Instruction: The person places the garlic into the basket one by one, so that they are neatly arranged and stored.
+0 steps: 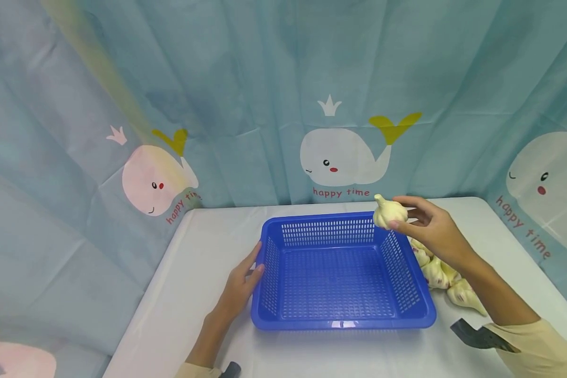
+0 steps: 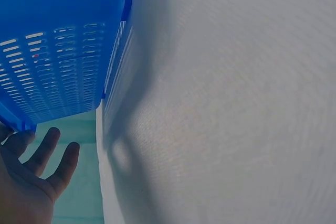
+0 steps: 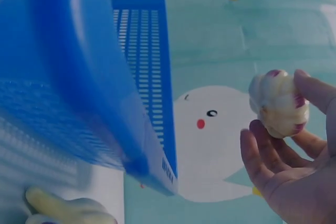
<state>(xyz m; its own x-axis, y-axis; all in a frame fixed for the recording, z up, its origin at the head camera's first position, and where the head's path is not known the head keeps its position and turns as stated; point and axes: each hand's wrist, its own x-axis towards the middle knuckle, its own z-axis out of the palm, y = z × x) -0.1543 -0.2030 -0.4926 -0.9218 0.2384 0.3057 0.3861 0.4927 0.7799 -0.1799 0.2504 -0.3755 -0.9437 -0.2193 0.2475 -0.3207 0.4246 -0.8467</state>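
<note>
In the head view my right hand (image 1: 432, 226) pinches a garlic bulb (image 1: 388, 212) between thumb and fingers, above the far right corner of a blue plastic basket (image 1: 342, 324). The bulb's purple-marked underside faces the right wrist view, the stem hidden there. My left hand (image 1: 238, 283) holds the basket's left rim with thumb and forefinger; the left wrist view shows its other fingers (image 2: 65, 169) spread loose beside the basket wall. Inside the basket only its perforated floor shows. More garlic bulbs (image 1: 464, 294) lie against the basket's right side, partly hidden by my right forearm.
A white-covered table (image 1: 208, 236) extends on both sides of the basket and in front of it. Behind and at both sides hangs a blue-green curtain (image 1: 245, 79) printed with whales. Dark straps (image 1: 482, 336) sit at my sleeves.
</note>
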